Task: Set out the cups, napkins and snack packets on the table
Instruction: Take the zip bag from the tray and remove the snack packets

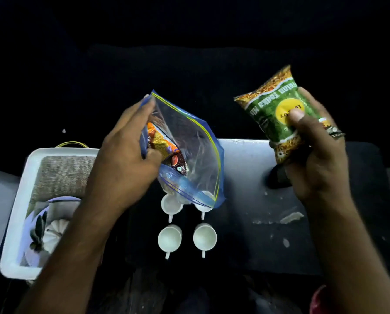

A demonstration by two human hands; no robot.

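My right hand (316, 152) holds a green and orange snack packet (277, 114) above the table's right side. My left hand (126, 146) grips the open mouth of a clear zip bag (194, 155) with a blue edge, held above the table. An orange and brown snack packet (167, 148) lies inside the bag. Several white cups stand on the dark table (280, 234) in two rows: the near pair (169, 240) (205, 237) is fully visible, and the far pair (170, 206) (203, 208) is partly covered by the bag.
A white tray (19, 218) sits at the left, holding a folded grey-brown cloth (62, 175) and a patterned napkin or plate (47, 230) with a leaf design. The table top shows white scuff marks on the right. The surroundings beyond the table are dark.
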